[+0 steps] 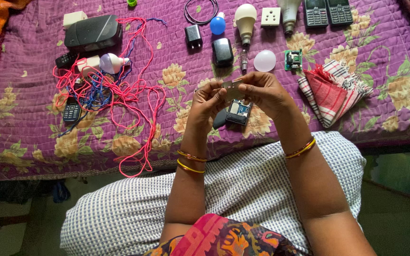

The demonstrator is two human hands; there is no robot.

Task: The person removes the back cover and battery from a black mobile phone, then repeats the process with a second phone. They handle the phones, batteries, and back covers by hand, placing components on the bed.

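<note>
I saw both hands, left hand [208, 102] and right hand [262, 92], pinched on a small metal plate [232, 84] held above the opened mobile phone [237, 112] on the purple bedspread [176, 137] (circuit board bared, back off); bulbs and red wire [129, 95] lay untouched

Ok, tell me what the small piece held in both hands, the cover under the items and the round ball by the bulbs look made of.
Small piece: seemingly thin metal, grey with a dull sheen; too small to be sure.
Cover: quilted fabric, matte purple with a floral print, stitch lines visible.
Round ball: probably frosted plastic, pale and smooth with a soft gloss.
</note>
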